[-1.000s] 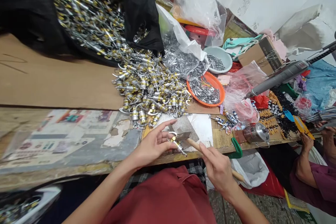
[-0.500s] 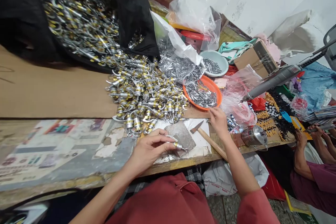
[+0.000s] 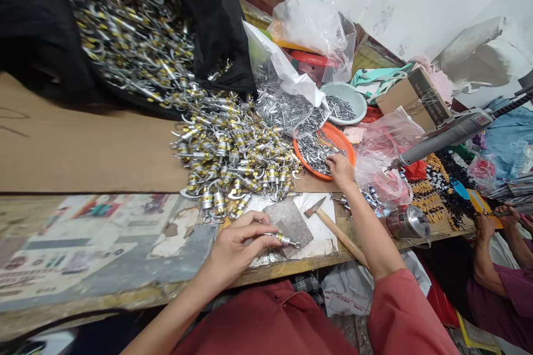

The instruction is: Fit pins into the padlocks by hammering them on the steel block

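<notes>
My left hand [image 3: 245, 238] pinches a small silver-and-yellow metal fitting with a ring at its end [image 3: 285, 239], holding it over a flat grey metal plate [image 3: 289, 217]. My right hand [image 3: 340, 169] reaches into the orange dish [image 3: 352, 156] of small metal pins [image 3: 310, 151]. Its fingertips are drawn together at the pins; whatever may be between them is too small to make out. A hammer with a wooden handle [image 3: 339, 236] lies on the bench between my hands. Many like silver-and-yellow fittings [image 3: 233, 150] are heaped beyond my left hand.
A black bag [image 3: 220, 16] spills more fittings at the back left. Behind the orange dish stand a pale blue bowl [image 3: 356, 101] and clear plastic bags. A grey power screwdriver [image 3: 441, 138] hangs at the right, above a metal canister [image 3: 410, 223]. Another person's hands [image 3: 485, 227] work at far right.
My right hand has moved from the dish's near edge into the pins. My left hand still holds the fitting over the plate. The view has shifted slightly.
</notes>
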Motion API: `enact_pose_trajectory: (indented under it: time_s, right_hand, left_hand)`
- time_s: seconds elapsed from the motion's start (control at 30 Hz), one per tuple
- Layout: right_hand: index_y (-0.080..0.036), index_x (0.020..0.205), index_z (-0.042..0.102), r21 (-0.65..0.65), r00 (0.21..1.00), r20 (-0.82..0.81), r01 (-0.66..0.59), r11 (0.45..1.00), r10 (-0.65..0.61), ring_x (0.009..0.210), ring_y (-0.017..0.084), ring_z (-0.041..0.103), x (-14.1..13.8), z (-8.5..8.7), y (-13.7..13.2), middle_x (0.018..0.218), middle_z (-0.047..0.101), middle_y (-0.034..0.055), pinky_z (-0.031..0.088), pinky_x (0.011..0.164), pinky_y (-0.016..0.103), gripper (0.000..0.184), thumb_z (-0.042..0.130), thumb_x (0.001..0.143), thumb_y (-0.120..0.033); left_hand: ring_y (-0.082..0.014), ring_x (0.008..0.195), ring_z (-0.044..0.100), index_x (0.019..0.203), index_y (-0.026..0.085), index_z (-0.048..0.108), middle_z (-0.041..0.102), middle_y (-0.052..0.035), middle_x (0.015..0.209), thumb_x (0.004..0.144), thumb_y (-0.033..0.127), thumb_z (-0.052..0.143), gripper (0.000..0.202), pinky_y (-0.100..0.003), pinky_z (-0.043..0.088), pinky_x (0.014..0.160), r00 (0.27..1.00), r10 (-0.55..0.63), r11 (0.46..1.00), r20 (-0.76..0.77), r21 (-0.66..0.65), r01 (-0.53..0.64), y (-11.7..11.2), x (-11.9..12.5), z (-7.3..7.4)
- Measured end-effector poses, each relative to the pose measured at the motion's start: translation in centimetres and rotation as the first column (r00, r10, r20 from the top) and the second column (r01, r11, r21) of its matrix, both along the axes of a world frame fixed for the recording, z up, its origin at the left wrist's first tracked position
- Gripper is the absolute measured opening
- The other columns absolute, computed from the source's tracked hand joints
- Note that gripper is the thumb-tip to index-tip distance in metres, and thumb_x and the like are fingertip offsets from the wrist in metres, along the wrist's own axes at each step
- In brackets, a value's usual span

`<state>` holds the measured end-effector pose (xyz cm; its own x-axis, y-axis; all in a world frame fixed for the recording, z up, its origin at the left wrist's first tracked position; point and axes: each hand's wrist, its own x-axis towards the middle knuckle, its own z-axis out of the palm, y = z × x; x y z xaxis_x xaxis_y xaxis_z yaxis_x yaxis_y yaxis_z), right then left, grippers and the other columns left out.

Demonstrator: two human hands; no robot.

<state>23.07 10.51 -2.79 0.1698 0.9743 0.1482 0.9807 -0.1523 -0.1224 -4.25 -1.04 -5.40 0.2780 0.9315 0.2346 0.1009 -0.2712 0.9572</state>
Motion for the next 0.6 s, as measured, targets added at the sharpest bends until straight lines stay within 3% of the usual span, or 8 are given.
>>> enact_pose_trajectory:
  time_s: [0.27,0.4,0.6]
  right_hand:
    - [-0.022,0.089,0.072,0.136,0.997,-0.054,-0.040,0.990,0.048,0.091,0.020,0.058,0.3,-0.4,-0.4,0.091,0.069,0.0048,0.041,0.081,0.029,0.019,0.053,0.086,-0.022]
    - [-0.021,0.097,0.070,0.256,0.988,-0.146,-0.010,0.967,0.049,0.094,0.023,0.061,1.4,-0.8,-0.6,0.098,0.070,0.0067,0.044,0.083,0.031,0.019,0.056,0.085,-0.025]
    - [-0.021,0.095,0.070,0.360,0.940,-0.313,-0.017,0.933,0.138,0.087,0.022,0.066,2.1,-1.4,-1.3,0.094,0.072,0.0049,0.050,0.081,0.034,0.022,0.055,0.079,-0.015]
  left_hand:
    - [-0.0156,0.071,0.066,0.079,0.023,0.076,0.069,-0.0028,0.078,0.073,0.021,0.062,0.016,-0.022,0.053,0.067,0.999,-0.033,0.997,-0.026,0.065,0.035,-0.3,0.2,0.3]
    - [-0.0184,0.073,0.069,0.074,0.022,0.076,0.075,-0.0043,0.078,0.072,0.022,0.062,0.015,-0.025,0.056,0.068,1.000,-0.022,0.999,-0.017,0.023,0.023,-0.5,0.2,0.7]
    - [-0.0209,0.073,0.072,0.070,0.023,0.077,0.077,-0.0048,0.077,0.069,0.025,0.064,0.014,-0.027,0.058,0.069,0.999,0.028,0.999,-0.027,-0.029,-0.029,-0.7,0.3,1.0]
